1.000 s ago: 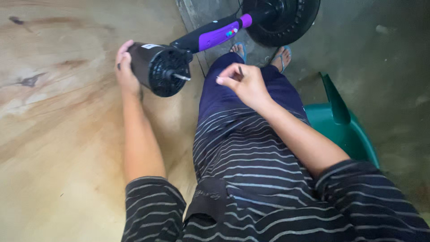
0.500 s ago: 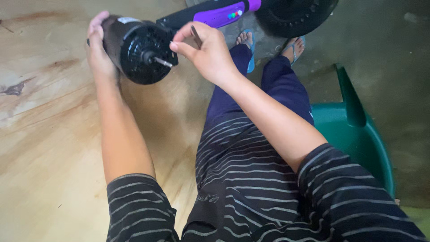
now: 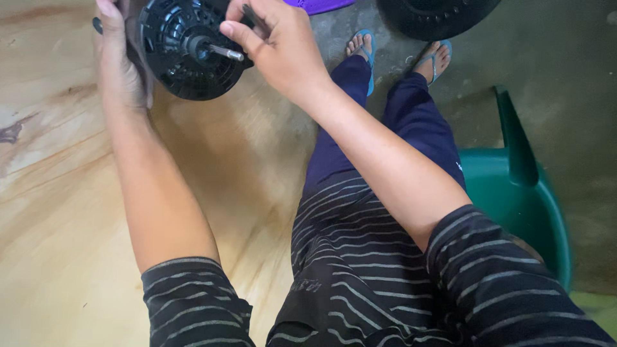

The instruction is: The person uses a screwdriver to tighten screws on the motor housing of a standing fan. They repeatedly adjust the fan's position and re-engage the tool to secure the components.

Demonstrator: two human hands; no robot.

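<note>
Two hands on a black fan motor

Left hand point(image 3: 122, 71) grips the black fan motor point(image 3: 183, 48) — right hand point(image 3: 276, 48) pinches a small dark part point(image 3: 252, 16) beside its metal pin point(image 3: 225, 51)

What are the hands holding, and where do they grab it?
Left hand grips the black motor housing by its side. Right hand pinches a small dark tool in its fingers.

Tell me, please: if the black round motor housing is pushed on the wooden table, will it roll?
Probably yes: the motor housing is round, so it may roll unless the left hand steadies it. It looks rigid, and likely heavy for its size. Its metal shaft could catch.
</note>
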